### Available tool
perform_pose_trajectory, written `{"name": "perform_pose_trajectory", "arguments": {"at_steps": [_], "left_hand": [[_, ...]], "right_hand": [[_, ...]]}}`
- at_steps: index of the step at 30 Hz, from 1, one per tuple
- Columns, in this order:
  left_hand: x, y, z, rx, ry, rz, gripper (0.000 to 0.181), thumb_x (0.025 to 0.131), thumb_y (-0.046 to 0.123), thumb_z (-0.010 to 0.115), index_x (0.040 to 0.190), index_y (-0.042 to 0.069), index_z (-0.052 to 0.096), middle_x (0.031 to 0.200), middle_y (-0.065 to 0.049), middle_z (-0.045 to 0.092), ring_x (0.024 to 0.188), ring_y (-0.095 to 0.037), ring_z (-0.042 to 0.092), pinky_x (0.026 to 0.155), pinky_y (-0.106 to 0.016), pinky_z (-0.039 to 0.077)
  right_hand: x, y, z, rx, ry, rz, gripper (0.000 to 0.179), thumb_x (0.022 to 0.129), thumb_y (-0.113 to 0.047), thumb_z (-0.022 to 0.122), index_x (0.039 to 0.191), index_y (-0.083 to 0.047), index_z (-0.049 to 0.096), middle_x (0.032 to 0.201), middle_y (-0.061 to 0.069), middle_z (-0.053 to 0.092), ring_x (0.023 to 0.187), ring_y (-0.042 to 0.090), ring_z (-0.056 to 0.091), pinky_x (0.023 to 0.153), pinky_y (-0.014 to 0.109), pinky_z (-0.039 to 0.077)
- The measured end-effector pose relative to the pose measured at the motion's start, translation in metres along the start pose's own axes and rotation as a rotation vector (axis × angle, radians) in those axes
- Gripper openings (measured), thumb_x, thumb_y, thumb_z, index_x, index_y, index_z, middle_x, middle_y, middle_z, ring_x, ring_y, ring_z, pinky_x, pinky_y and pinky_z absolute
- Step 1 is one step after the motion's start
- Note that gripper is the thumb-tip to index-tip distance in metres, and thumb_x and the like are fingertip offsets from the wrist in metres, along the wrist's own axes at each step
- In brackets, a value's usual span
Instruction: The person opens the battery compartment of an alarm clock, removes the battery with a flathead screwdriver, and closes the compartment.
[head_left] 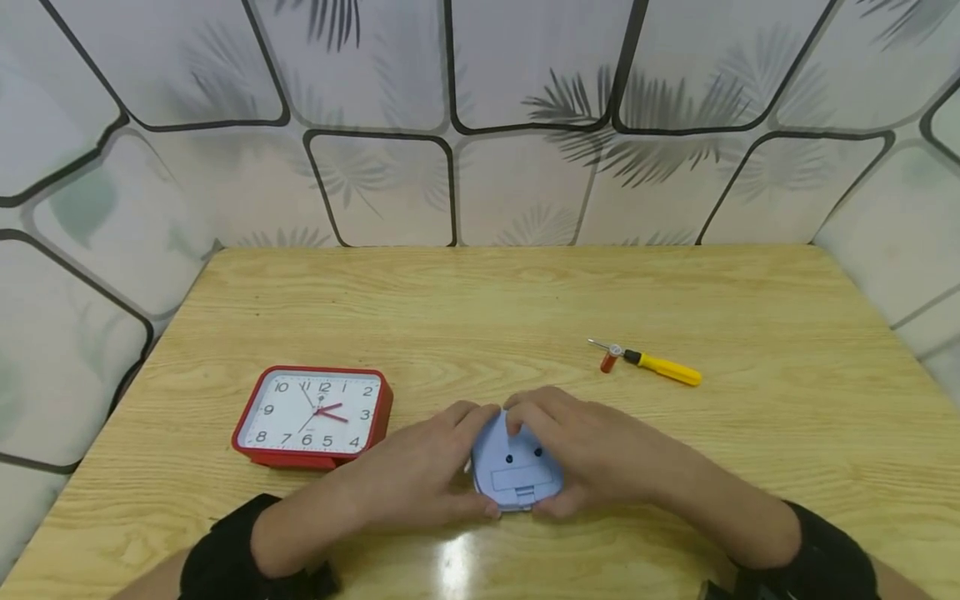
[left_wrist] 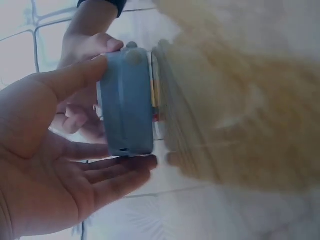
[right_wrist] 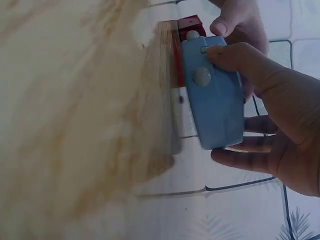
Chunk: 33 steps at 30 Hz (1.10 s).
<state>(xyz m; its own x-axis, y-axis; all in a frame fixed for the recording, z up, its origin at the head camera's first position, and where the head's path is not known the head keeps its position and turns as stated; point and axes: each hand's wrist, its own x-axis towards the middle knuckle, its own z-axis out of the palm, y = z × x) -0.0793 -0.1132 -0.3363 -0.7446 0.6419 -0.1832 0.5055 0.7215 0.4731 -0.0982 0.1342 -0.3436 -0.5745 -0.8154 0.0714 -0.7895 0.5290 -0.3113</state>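
Observation:
A small light-blue alarm clock lies face down between both hands, low over the table. Two black knobs and a battery cover with a clip show on its back. My left hand grips its left side, thumb at the near edge and fingers at the far edge. On the opposite side my right hand holds it, with the index finger bent over the back. In the right wrist view, the right thumb presses on the blue casing near a round, pale foot. The clock's face is hidden.
A red rectangular clock stands tilted at the left, near the left forearm. Beyond the right hand lie a yellow-handled screwdriver and a small orange-brown battery. A patterned wall borders the wooden table at the back.

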Motion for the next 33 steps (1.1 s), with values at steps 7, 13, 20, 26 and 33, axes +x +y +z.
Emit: {"name": "perform_pose_trajectory", "arguments": {"at_steps": [7, 13, 20, 26, 33], "left_hand": [[-0.007, 0.007, -0.013, -0.105, 0.263, 0.013, 0.100, 0.077, 0.046, 0.083, 0.156, 0.016, 0.030, 0.151, 0.005, 0.039, 0.128, -0.010, 0.049, 0.102, -0.035, 0.049], [-0.009, 0.006, -0.019, -0.199, 0.360, 0.103, 0.123, 0.064, 0.036, 0.095, 0.159, 0.017, 0.020, 0.152, 0.005, 0.033, 0.129, -0.010, 0.045, 0.105, -0.038, 0.047], [-0.005, 0.006, -0.016, -0.232, 0.367, 0.179, 0.123, 0.061, 0.030, 0.097, 0.156, 0.014, 0.019, 0.149, 0.002, 0.038, 0.125, -0.010, 0.047, 0.105, -0.034, 0.046], [-0.005, 0.006, -0.016, -0.194, 0.442, 0.238, 0.111, 0.065, 0.028, 0.093, 0.152, 0.009, 0.026, 0.143, 0.001, 0.042, 0.122, -0.010, 0.048, 0.101, -0.032, 0.048], [-0.006, 0.006, -0.016, -0.169, 0.533, 0.329, 0.111, 0.061, 0.025, 0.091, 0.150, 0.004, 0.028, 0.140, -0.006, 0.045, 0.122, -0.016, 0.048, 0.100, -0.033, 0.049]], "right_hand": [[0.004, 0.005, -0.009, -0.113, 0.344, -0.207, 0.058, 0.062, -0.037, 0.090, 0.099, -0.013, 0.053, 0.136, 0.012, 0.056, 0.117, 0.023, 0.056, 0.084, 0.031, 0.057], [0.004, 0.004, -0.014, -0.222, 0.505, -0.325, 0.045, 0.066, -0.039, 0.087, 0.090, -0.013, 0.058, 0.135, 0.023, 0.056, 0.116, 0.033, 0.058, 0.084, 0.038, 0.059], [0.007, 0.002, -0.016, -0.225, 0.586, -0.423, 0.029, 0.085, -0.039, 0.072, 0.089, -0.013, 0.060, 0.133, 0.027, 0.057, 0.114, 0.037, 0.059, 0.082, 0.042, 0.059], [0.007, 0.000, -0.018, -0.168, 0.607, -0.441, 0.033, 0.093, -0.045, 0.064, 0.086, -0.013, 0.059, 0.134, 0.028, 0.057, 0.115, 0.038, 0.059, 0.084, 0.042, 0.059], [0.006, -0.003, -0.020, -0.053, 0.628, -0.464, 0.029, 0.090, -0.040, 0.072, 0.080, -0.016, 0.060, 0.135, 0.030, 0.056, 0.118, 0.041, 0.058, 0.088, 0.042, 0.058]]}}
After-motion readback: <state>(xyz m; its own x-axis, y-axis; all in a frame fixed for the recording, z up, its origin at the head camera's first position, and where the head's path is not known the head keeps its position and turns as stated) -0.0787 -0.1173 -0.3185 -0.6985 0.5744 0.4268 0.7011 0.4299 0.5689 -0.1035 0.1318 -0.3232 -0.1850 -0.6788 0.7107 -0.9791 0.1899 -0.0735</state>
